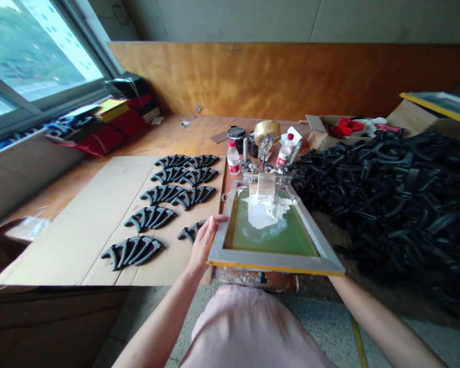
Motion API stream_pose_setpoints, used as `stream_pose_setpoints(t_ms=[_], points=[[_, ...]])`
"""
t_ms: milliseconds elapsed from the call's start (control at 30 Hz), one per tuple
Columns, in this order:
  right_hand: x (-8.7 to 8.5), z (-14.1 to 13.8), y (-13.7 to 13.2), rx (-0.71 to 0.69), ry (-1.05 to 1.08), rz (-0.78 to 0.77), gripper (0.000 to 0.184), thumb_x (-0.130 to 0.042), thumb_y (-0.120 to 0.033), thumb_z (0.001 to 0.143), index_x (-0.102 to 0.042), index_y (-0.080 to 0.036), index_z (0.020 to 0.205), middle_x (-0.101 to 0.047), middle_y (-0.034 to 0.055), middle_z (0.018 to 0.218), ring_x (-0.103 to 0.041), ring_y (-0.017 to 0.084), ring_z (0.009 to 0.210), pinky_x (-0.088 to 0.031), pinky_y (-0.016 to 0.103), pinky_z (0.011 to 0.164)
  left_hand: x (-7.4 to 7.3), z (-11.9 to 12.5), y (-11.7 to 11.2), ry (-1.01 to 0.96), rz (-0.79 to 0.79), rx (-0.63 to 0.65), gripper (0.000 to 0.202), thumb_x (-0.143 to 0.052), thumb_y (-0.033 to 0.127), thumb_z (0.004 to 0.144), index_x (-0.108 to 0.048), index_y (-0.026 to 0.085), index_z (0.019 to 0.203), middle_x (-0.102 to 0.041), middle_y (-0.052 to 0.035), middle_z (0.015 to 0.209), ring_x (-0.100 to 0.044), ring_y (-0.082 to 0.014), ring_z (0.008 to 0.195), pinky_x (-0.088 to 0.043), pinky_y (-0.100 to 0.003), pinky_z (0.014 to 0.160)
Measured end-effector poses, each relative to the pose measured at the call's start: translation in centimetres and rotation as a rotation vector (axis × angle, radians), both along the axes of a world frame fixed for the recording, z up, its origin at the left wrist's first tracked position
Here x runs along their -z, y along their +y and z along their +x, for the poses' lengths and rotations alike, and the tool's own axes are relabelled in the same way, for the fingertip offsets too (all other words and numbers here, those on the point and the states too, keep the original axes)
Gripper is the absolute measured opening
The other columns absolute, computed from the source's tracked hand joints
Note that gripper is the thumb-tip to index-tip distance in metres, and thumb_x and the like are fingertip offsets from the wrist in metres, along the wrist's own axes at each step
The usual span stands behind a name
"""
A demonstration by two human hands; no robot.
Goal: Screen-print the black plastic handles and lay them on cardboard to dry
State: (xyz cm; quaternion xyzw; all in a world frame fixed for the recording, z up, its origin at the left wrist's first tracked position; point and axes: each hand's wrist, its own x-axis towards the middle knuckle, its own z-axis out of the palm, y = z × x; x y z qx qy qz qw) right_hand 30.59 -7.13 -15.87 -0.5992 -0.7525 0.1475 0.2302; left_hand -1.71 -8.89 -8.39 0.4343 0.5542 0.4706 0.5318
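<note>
A wood-framed printing screen [219, 240] with green mesh and a smear of white ink [266, 213] is tilted up at its near edge. My left hand [204, 240] grips its left frame rail, fingers curled over the top. My right forearm runs under the screen's right front corner; the right hand is hidden beneath the frame. Rows of curved black plastic parts [159, 195] lie on a cardboard sheet [88, 225] to the left. One black part [189, 231] sits just beside my left hand.
A big heap of black plastic parts [391, 194] fills the right side. Behind the screen stand two small bottles [233, 158], a black jar [236, 136] and a tape roll [267, 131]. Folded fabrics [107, 128] lie under the window. A plywood wall backs the table.
</note>
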Motion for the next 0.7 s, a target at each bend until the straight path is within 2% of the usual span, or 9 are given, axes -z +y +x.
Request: stream_pose_setpoints(t_ms=[33, 67, 133, 200, 233, 300, 433, 567, 700], points=[[-0.6, 0.9, 0.8, 0.069, 0.020, 0.042, 0.043, -0.034, -0.031, 0.096, -0.072, -0.014, 0.085, -0.075, 0.0071, 0.083, -0.067, 0.017, 0.073, -0.056, 0.029, 0.065, 1.4, -0.3, -0.8, 0.015, -0.072, 0.051, 0.056, -0.049, 0.063, 0.086, -0.064, 0.018, 0.116, -0.068, -0.0040, 0.088, -0.060, -0.0163, 0.070, -0.047, -0.025, 0.060], [-1.3, 1.3, 1.9, 0.132, 0.057, 0.096, 0.046, -0.032, -0.032, 0.097, -0.071, -0.009, 0.098, -0.074, 0.0090, 0.091, -0.067, 0.017, 0.075, -0.056, 0.028, 0.067, 2.9, -0.6, -1.4, 0.029, -0.127, 0.093, 0.059, -0.054, 0.062, 0.084, -0.062, 0.019, 0.123, -0.069, -0.0044, 0.090, -0.062, -0.0178, 0.073, -0.048, -0.025, 0.062], [-2.8, 0.5, 4.2, 0.182, 0.116, 0.207, 0.042, -0.043, -0.035, 0.094, -0.061, -0.009, 0.122, -0.067, 0.0148, 0.116, -0.067, 0.019, 0.090, -0.055, 0.030, 0.075, 5.5, -0.7, -1.9, 0.087, -0.194, 0.142, 0.070, -0.059, 0.059, 0.080, -0.050, 0.022, 0.139, -0.070, -0.0044, 0.091, -0.064, -0.0200, 0.077, -0.049, -0.027, 0.065], [-4.1, -1.8, 6.3, 0.113, 0.074, 0.267, 0.052, -0.064, -0.034, 0.085, -0.054, -0.015, 0.132, -0.056, 0.0167, 0.133, -0.061, 0.024, 0.107, -0.052, 0.036, 0.086, 7.7, -0.6, -1.8, 0.193, -0.220, 0.144, 0.077, -0.059, 0.058, 0.081, -0.040, 0.024, 0.147, -0.070, -0.0031, 0.085, -0.065, -0.0200, 0.073, -0.049, -0.027, 0.063], [-4.5, -3.2, 7.1, 0.047, 0.004, 0.259, 0.055, -0.070, -0.031, 0.080, -0.055, -0.017, 0.131, -0.054, 0.0159, 0.133, -0.058, 0.026, 0.112, -0.050, 0.039, 0.091, 8.6, -0.6, -1.6, 0.244, -0.224, 0.142, 0.077, -0.058, 0.058, 0.082, -0.037, 0.025, 0.148, -0.070, -0.0027, 0.083, -0.065, -0.0197, 0.071, -0.048, -0.027, 0.061], [-4.8, -5.9, 7.9, -0.071, -0.156, 0.189, 0.043, -0.073, -0.025, 0.077, -0.062, -0.019, 0.118, -0.062, 0.0126, 0.118, -0.056, 0.028, 0.109, -0.047, 0.041, 0.093, 10.0, -0.5, -1.3, 0.293, -0.223, 0.153, 0.074, -0.054, 0.057, 0.084, -0.036, 0.026, 0.148, -0.069, -0.0029, 0.085, -0.065, -0.0196, 0.072, -0.048, -0.027, 0.061], [-3.4, -8.2, 5.5, -0.192, -0.336, -0.003, 0.011, -0.060, -0.016, 0.084, -0.064, -0.018, 0.094, -0.067, 0.0087, 0.095, -0.059, 0.023, 0.093, -0.047, 0.034, 0.082, 11.3, -0.7, -1.1, 0.281, -0.219, 0.161, 0.069, -0.052, 0.059, 0.084, -0.043, 0.023, 0.143, -0.070, -0.0037, 0.088, -0.065, -0.0195, 0.074, -0.048, -0.027, 0.061], [-3.2, -6.9, 1.6, -0.379, -0.404, -0.087, 0.026, -0.046, -0.007, 0.086, -0.065, -0.018, 0.100, -0.067, 0.0074, 0.098, -0.062, 0.019, 0.088, -0.044, 0.028, 0.074, 12.1, -0.8, -1.2, 0.245, -0.213, 0.144, 0.067, -0.054, 0.060, 0.083, -0.049, 0.021, 0.137, -0.069, -0.0034, 0.087, -0.064, -0.0183, 0.075, -0.048, -0.025, 0.063], [-5.0, -5.9, 1.3, -0.565, -0.397, -0.178, 0.021, -0.053, -0.010, 0.083, -0.066, -0.022, 0.093, -0.068, 0.0025, 0.093, -0.063, 0.017, 0.081, -0.042, 0.025, 0.067, 12.5, -0.7, -1.2, 0.215, -0.214, 0.124, 0.064, -0.055, 0.059, 0.082, -0.053, 0.019, 0.132, -0.068, -0.0022, 0.081, -0.062, -0.0164, 0.069, -0.047, -0.024, 0.060]])
